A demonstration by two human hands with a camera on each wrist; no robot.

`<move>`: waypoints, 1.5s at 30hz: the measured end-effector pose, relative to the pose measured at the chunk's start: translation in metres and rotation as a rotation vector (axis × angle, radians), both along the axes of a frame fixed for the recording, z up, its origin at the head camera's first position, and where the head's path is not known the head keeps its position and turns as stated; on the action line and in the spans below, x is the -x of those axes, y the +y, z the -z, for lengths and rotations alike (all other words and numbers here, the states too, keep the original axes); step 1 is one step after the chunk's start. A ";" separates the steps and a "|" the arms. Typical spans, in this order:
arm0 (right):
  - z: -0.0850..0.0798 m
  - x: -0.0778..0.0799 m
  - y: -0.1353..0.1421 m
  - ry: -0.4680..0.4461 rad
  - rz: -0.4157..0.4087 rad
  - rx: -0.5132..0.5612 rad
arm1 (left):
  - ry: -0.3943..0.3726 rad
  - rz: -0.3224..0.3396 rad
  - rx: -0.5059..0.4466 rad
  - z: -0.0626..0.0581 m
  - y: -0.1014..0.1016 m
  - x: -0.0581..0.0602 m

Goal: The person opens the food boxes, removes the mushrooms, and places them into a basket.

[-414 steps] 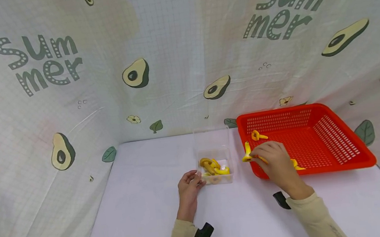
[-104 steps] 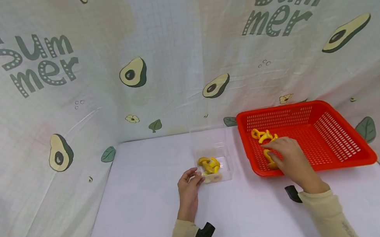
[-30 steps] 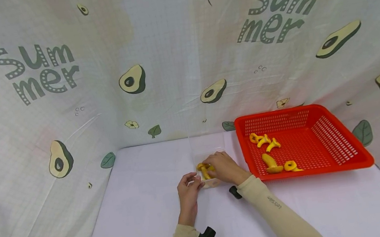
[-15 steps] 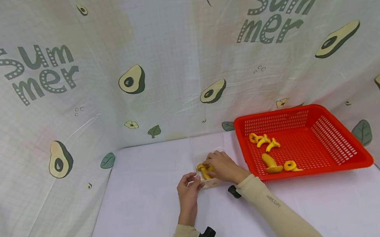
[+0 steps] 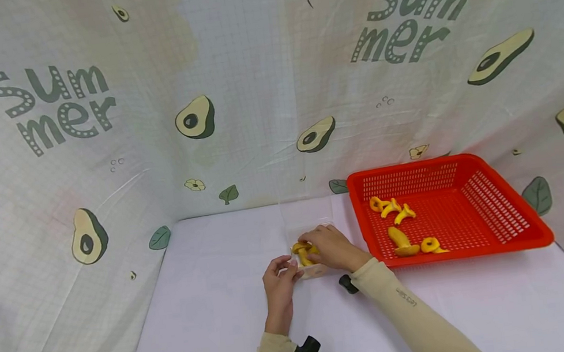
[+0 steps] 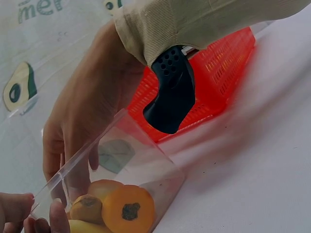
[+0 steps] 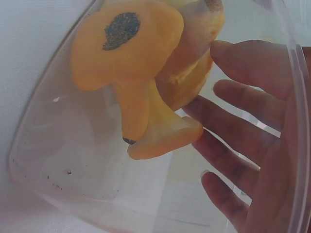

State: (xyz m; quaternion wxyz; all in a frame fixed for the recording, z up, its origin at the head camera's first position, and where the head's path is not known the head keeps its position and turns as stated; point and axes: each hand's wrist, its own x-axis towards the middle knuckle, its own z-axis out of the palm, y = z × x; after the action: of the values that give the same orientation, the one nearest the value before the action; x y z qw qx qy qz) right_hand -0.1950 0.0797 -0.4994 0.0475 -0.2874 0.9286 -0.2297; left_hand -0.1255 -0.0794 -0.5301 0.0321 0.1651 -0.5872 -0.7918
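Observation:
A clear plastic box [image 5: 315, 271] with its lid raised stands mid-table, and a few yellow toy mushrooms [image 5: 302, 253] lie in it. My left hand [image 5: 278, 292] pinches the box's near left wall between thumb and fingers. Down inside the box, my right hand [image 5: 335, 248] has thumb and fingertips around a mushroom's edge. Through the wall, the right wrist view shows an orange-yellow mushroom [image 7: 127, 63] with a dark patch on its cap. The left wrist view shows the right fingers reaching down behind a mushroom cap [image 6: 116, 208], their tips partly hidden.
A red perforated basket [image 5: 507, 202] stands right of the box and holds several yellow mushrooms, among them a longer one [image 5: 401, 239] near its front left. A patterned cloth [image 5: 247, 58] hangs behind the white table [image 5: 205, 324].
Several mushrooms have passed from the box into the basket since the earliest frame. My right hand has moved left from basket into box, nearly still for the last second. My left hand stays put.

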 end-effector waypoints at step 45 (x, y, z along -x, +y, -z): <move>-0.001 0.005 0.005 0.108 -0.172 0.116 | 0.003 -0.013 -0.010 0.000 0.001 0.000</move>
State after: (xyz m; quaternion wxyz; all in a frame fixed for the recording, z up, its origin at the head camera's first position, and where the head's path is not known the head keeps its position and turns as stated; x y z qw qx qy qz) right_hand -0.2004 0.0851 -0.4984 0.0001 -0.3803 0.8869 -0.2623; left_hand -0.1252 -0.0786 -0.5304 0.0372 0.1677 -0.5820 -0.7948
